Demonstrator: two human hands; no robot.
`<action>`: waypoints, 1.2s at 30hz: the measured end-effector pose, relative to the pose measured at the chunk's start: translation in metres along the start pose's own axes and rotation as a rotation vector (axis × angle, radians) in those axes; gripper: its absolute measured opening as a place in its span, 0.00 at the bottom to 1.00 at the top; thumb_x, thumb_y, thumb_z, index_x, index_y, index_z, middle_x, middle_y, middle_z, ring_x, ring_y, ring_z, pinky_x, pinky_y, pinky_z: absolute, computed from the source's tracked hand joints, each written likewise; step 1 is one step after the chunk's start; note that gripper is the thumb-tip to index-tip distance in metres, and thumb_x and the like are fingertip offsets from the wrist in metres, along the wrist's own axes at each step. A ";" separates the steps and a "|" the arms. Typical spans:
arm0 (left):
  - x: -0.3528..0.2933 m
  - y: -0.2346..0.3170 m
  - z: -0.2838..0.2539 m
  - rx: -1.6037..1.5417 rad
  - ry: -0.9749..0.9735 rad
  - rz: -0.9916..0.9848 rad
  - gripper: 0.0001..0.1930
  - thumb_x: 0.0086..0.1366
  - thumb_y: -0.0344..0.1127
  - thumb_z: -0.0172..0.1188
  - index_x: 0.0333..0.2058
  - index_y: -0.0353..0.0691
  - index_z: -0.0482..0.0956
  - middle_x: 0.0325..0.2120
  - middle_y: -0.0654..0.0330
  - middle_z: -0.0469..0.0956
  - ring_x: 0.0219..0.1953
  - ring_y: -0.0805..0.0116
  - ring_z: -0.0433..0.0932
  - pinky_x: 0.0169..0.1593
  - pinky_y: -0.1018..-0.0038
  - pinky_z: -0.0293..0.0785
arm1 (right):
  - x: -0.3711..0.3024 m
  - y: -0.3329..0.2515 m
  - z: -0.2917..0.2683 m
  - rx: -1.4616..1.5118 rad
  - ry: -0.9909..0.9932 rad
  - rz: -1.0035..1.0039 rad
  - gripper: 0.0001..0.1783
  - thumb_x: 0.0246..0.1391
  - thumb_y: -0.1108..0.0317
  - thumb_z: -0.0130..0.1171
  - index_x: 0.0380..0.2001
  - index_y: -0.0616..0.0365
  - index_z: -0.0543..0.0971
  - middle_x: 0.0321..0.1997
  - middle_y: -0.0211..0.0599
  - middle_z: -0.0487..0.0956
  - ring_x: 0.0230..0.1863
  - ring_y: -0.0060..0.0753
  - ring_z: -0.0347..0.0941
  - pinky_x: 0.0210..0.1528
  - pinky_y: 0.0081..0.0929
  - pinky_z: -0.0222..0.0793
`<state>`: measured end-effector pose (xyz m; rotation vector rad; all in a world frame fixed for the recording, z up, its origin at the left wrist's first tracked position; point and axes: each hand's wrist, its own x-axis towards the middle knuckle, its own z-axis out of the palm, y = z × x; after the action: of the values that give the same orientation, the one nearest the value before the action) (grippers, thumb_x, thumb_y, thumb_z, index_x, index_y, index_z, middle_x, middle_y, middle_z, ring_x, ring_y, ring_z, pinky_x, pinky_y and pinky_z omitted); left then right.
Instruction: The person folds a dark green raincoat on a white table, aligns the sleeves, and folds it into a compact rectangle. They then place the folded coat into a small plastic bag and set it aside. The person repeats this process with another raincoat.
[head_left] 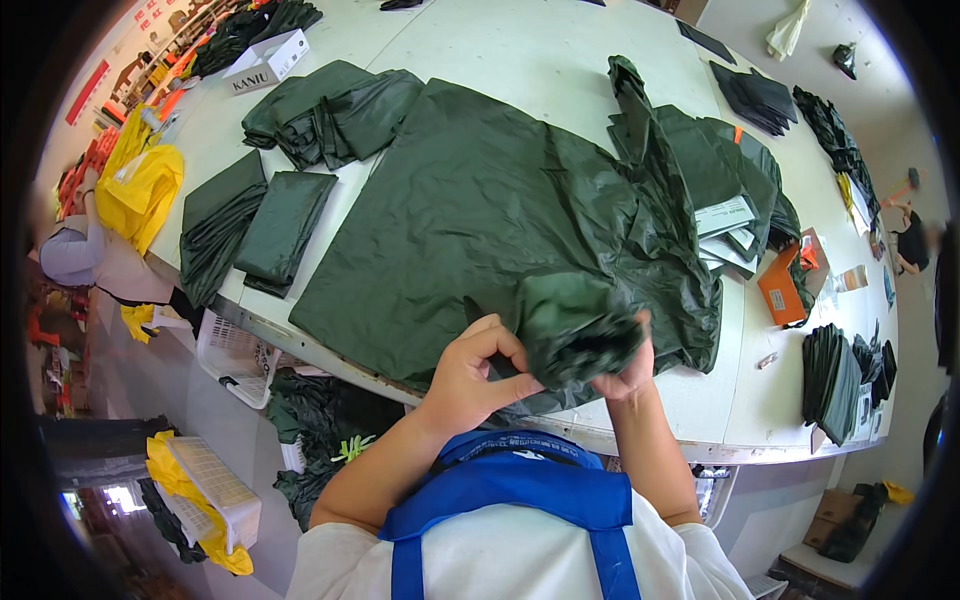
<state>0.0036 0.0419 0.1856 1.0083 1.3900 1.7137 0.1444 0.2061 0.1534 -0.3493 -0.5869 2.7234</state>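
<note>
A large dark green waterproof garment [450, 200] lies spread flat on the white table in front of me. Above its near edge, a bunched, tube-like piece of green fabric [570, 305] with a gathered dark opening faces me; whether it joins the garment I cannot tell. My right hand [630, 368] is closed on the right side of this piece, its fingers partly behind the cloth. At the left side, my left hand [482, 368] has thumb and index finger curved together, pinching at the fabric's edge. The piece is slightly blurred.
Folded green bundles [285, 225] lie to the left, with a heap of green garments [335, 110] behind. On the right are more green garments with white paper slips [725, 215], an orange box [785, 285] and a folded stack [830, 380]. White baskets [235, 355] stand below the table edge.
</note>
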 end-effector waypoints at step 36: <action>-0.041 0.017 -0.032 0.904 0.295 0.245 0.10 0.54 0.25 0.64 0.37 0.41 0.82 0.24 0.58 0.69 0.24 0.62 0.73 0.28 0.70 0.70 | 0.003 0.000 0.042 -1.199 0.272 -0.257 0.12 0.37 0.87 0.57 0.23 0.59 0.69 0.20 0.24 0.71 0.20 0.16 0.65 0.23 0.14 0.61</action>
<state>-0.0070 -0.0111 0.1930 1.4734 2.4227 1.4159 0.1290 0.1923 0.1898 -0.8062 -1.9409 1.7349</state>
